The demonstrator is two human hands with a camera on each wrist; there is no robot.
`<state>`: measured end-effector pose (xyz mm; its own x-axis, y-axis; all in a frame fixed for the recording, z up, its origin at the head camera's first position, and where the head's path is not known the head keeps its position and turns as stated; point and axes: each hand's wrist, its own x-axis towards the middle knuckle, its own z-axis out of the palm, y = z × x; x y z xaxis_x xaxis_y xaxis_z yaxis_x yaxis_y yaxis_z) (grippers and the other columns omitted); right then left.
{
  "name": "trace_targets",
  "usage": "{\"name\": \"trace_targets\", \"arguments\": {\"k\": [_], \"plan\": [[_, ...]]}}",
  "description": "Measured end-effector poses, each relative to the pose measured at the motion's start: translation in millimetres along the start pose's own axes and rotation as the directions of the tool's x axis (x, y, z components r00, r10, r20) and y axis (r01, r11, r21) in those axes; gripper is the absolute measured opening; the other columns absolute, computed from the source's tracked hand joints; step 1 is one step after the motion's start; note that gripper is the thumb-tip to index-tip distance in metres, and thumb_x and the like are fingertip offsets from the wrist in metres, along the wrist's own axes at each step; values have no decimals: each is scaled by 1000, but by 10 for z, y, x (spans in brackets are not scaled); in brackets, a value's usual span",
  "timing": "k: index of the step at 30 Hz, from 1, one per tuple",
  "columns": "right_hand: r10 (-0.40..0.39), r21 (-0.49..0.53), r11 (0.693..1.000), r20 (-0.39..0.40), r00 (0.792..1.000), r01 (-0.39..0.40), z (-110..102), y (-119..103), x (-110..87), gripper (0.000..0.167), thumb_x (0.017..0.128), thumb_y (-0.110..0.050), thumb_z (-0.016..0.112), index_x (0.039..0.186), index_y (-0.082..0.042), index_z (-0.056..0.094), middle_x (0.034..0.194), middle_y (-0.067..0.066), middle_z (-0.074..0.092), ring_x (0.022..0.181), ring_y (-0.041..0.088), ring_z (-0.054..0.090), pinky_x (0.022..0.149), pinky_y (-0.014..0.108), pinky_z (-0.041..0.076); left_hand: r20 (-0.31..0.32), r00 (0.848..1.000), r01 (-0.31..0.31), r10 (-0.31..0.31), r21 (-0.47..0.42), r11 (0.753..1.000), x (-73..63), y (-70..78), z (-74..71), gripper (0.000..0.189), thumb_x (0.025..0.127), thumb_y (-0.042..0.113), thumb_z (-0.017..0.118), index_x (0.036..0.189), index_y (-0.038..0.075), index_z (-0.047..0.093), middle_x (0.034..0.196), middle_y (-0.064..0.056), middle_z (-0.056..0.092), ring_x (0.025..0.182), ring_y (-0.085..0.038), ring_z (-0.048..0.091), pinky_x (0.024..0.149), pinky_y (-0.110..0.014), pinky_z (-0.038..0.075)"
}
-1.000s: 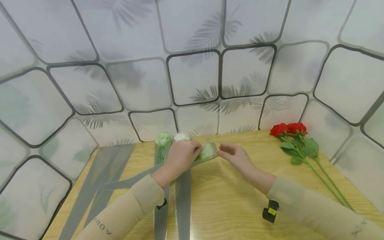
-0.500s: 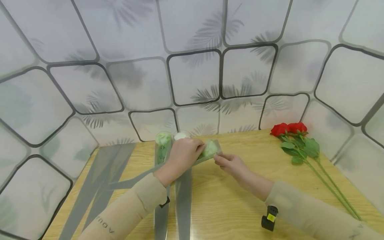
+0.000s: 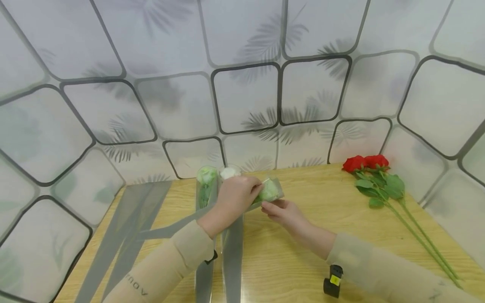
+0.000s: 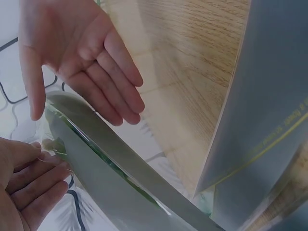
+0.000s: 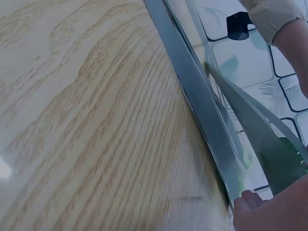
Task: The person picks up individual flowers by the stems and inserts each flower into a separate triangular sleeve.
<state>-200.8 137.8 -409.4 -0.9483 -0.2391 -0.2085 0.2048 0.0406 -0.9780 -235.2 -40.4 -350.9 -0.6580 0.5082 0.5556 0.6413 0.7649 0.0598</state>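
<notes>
My left hand (image 3: 236, 195) pinches a grey and clear flower sleeve (image 3: 182, 224) near its wide end. A pale green flower (image 3: 270, 190) shows inside that end, and the sleeve's narrow part slants down to the left. Below this end is my right hand (image 3: 284, 214), touching the sleeve's lower edge. In the left wrist view my right hand (image 4: 82, 62) has its palm showing and fingers straight beside the sleeve (image 4: 110, 178), while my left hand (image 4: 29, 187) pinches the clear film. Fingertips of the right hand (image 5: 269, 211) meet the sleeve edge in the right wrist view.
Two more sleeved flowers lie upright on the wooden table (image 3: 303, 252): a green one (image 3: 206, 181) and a white one (image 3: 229, 171), partly hidden by my left hand. Flat grey sleeves (image 3: 125, 227) lie at left. Red roses (image 3: 354, 163) lie at right. A patterned wall (image 3: 246, 101) stands behind.
My right hand has moved left and down, from beside the sleeve's open end to under its lower edge. My left hand and the sleeve have shifted slightly right.
</notes>
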Motion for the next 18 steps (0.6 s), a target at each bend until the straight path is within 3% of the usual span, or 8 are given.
{"name": "trace_targets", "arguments": {"k": [5,10,18], "plan": [[1,77,997,20,1000,-3,37,18,13,59,109,-21,58,154,13,41,156,28,53,141,37,59,126,51,40,12,1000,1,-1,-2,1000,-12,20,-5,10,99,21,78,96,14,84,87,1,83,70,-13,78,59,-28,61],[2,189,982,70,998,-15,25,39,25,56,111,-16,54,156,11,36,152,22,58,126,18,68,118,36,51,42,999,2,-1,-20,1000,-31,32,-9,11,100,21,77,99,12,84,89,-1,83,71,-14,78,59,-26,62],[20,347,937,46,999,-35,57,57,37,57,109,-4,53,157,12,28,126,8,68,100,7,73,102,25,60,76,997,17,-13,-51,999,-69,20,1,15,100,24,77,104,12,84,92,-2,84,70,-13,77,58,-25,60]]}}
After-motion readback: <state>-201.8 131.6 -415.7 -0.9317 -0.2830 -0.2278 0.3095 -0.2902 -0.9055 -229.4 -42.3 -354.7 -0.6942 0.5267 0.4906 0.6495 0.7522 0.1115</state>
